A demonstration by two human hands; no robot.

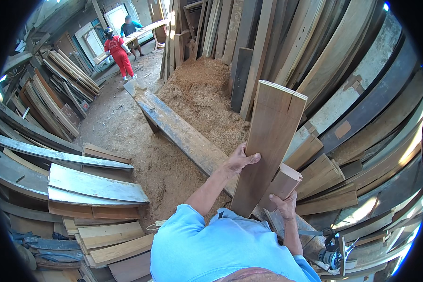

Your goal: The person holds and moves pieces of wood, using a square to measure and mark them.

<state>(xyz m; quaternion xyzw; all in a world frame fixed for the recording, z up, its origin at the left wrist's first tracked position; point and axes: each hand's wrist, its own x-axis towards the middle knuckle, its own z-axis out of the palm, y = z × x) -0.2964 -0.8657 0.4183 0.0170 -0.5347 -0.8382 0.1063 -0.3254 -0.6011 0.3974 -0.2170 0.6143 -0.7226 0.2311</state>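
Note:
Upright in front of my body stands a wide brown wooden board [272, 127], its pale top end pointing away from me. My left hand [241, 160] is closed round its left edge, thumb lying on the face. A shorter, narrower wooden piece [283, 181] with a notched end is in my right hand [284, 205], thumb across its near side. This piece is beside the board's lower right edge; whether the two touch I cannot tell. The lower ends of both are near my blue shirt, and some of my fingers are hidden behind the wood.
A long dusty bench [183, 124] runs from my left forearm toward the far left. Wood shavings [202, 84] cover the floor behind it. Planks [362, 94] lean along the right; stacked boards [98, 188] lie left. A power tool [331, 256] sits lower right. Two people [120, 51] handle a long board far off.

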